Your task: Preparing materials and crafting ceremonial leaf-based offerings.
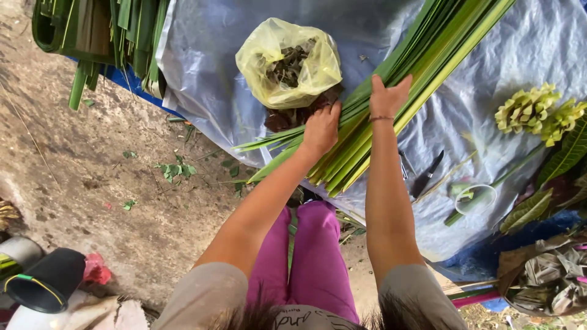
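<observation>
A long bundle of green palm leaves [428, 55] lies slantwise across a pale plastic sheet [208, 55], its cut ends pointing toward me. My left hand [320, 128] rests on the lower part of the bundle with its fingers curled over the leaf edges. My right hand [389, 96] lies flat on the leaves a little higher, fingers spread. Both arms reach forward over my pink trousers [309, 256].
A yellow plastic bag [287, 61] of dry leaf scraps sits just left of the hands. A dark knife [427, 176] and a roll of tape [474, 198] lie to the right, beside yellow-green flower clusters [531, 110]. More green leaves [104, 30] are piled at the top left. A black tube [46, 281] lies on the bare ground.
</observation>
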